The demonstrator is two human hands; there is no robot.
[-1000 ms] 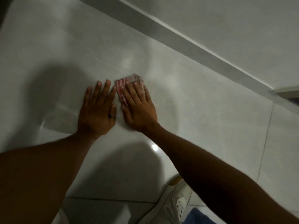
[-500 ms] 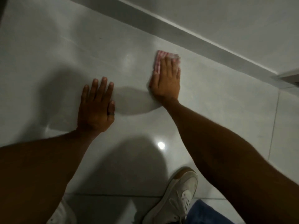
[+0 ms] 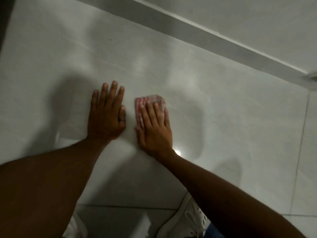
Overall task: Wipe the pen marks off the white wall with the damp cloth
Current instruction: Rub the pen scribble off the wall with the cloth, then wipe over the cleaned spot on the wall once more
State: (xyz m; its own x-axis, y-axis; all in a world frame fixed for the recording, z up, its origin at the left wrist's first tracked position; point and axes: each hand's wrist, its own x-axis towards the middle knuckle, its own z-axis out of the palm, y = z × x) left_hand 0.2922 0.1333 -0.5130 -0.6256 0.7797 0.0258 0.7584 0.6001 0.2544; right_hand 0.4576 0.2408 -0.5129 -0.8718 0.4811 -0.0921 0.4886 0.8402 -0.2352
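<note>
my right hand [image 3: 155, 130] lies flat, fingers straight, pressing the red-striped cloth [image 3: 148, 107] onto the glossy pale tile [image 3: 223, 117]. my left hand [image 3: 106, 115], ring on, rests open and empty just beside it. no writing readable.

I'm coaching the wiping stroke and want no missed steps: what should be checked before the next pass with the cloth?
1. Cloth under the right hand: ok, fingers flat on it.
2. Cloth flat on the tile: ok, though its edges are blurred.
3. Left hand out of the cloth's way: ok, flat on the tile beside it, a gap between them.
4. Pen marks left to wipe: cannot tell, only a small dark speck shows far off.
5. Cloth damp: cannot tell.
6. Shoe away from the wiping area: ok, near the bottom edge.
</note>
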